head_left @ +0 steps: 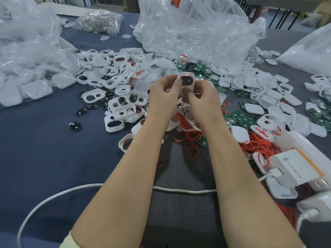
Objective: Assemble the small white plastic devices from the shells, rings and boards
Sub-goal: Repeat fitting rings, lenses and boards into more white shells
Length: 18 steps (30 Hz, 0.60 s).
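Both hands, left hand (163,90) and right hand (202,94), pinch the white device (186,81) by its edges; light, rigid, slick shell (grip the sides, keep thumbs off the dark window)

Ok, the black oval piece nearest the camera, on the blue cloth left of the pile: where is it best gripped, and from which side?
Pinch the black oval piece across its shorter width, from straight above. It lies flat on the blue cloth, apart from other parts, so both long edges look free. The left hand, now holding the white device, is nearer.
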Each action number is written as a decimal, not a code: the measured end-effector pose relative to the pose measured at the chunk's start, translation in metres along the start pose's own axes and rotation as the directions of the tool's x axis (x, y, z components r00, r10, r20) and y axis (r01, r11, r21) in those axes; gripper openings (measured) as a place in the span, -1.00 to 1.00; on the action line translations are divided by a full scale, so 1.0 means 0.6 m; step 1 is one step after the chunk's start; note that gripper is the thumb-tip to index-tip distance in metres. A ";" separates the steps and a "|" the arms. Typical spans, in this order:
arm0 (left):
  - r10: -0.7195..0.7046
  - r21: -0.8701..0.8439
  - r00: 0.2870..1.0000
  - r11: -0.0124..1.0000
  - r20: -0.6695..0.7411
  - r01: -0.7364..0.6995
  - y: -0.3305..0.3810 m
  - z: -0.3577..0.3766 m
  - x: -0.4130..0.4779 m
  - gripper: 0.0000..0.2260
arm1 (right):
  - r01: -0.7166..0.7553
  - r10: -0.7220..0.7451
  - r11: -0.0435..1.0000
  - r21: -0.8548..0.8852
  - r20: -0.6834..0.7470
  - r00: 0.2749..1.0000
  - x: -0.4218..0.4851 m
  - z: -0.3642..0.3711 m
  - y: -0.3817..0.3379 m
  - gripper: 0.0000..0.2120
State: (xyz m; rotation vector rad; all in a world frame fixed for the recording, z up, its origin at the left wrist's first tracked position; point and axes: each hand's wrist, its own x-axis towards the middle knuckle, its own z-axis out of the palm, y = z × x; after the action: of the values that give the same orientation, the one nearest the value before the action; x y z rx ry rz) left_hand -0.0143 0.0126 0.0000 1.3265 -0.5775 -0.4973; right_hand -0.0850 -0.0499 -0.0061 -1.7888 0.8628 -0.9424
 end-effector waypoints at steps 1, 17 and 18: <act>0.002 0.006 1.000 1.000 -0.002 -0.002 0.000 -0.001 0.000 -0.89 | 0.009 -0.009 0.999 -0.036 -0.006 1.000 -0.001 0.001 0.000 -0.94; 0.072 0.069 0.997 0.995 -0.020 -0.070 -0.002 0.000 -0.001 -0.94 | -0.018 0.015 0.998 0.060 0.063 0.998 -0.004 -0.003 -0.004 -0.89; 0.077 0.075 0.997 0.994 -0.028 -0.075 -0.001 -0.001 -0.001 -0.91 | -0.019 0.015 0.998 0.063 0.072 0.997 -0.005 -0.003 -0.004 -0.88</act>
State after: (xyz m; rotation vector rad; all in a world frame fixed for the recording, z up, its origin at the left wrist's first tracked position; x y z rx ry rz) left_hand -0.0144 0.0131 -0.0008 1.3749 -0.6239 -0.3956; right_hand -0.0872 -0.0473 -0.0039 -1.7474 0.7933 -0.8798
